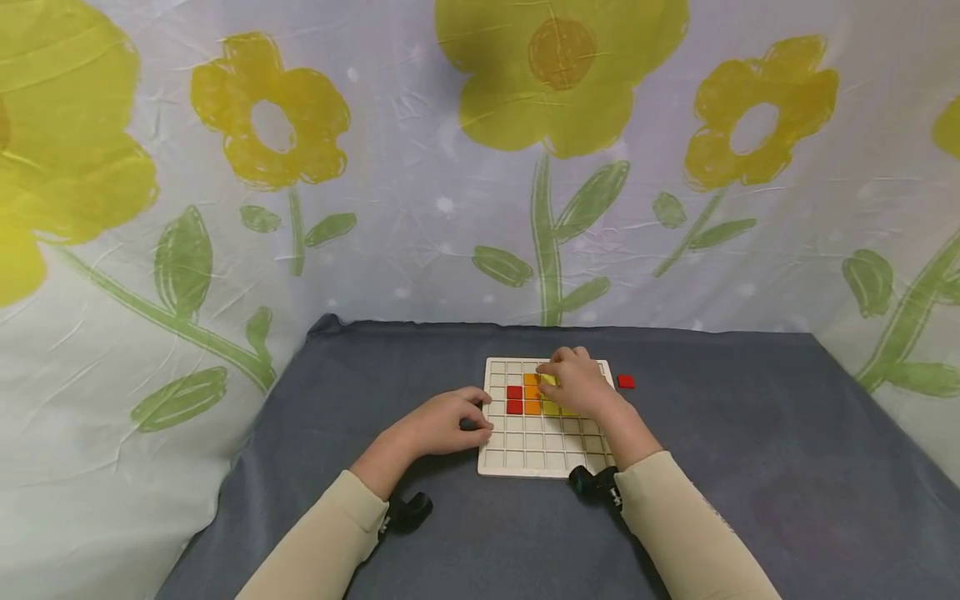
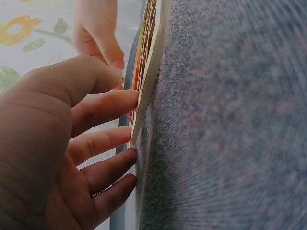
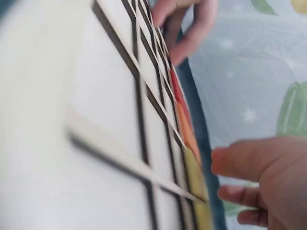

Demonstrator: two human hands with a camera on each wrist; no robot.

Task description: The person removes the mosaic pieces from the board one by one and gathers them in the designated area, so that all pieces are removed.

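A pale wooden grid board [image 1: 525, 460] lies on the dark cloth. Set in its cells are red tiles [image 1: 513, 407], orange tiles [image 1: 532, 407] and yellow tiles [image 1: 551, 408], forming a block in the upper middle. My left hand [image 1: 442, 423] rests at the board's left edge; in the left wrist view its extended fingertips [image 2: 125, 98] touch the rim. Over the upper right of the board is my right hand [image 1: 581, 385], thumb and fingers spread around a yellow tile beside the orange ones. It covers part of the grid. In the right wrist view nothing shows between its fingers [image 3: 240, 158].
One loose red tile [image 1: 626, 381] lies on the cloth just right of the board. Behind the table [image 1: 750, 467] hangs a white curtain [image 1: 405, 233] printed with yellow flowers. A black wrist-worn device [image 1: 408, 510] sits below each forearm.
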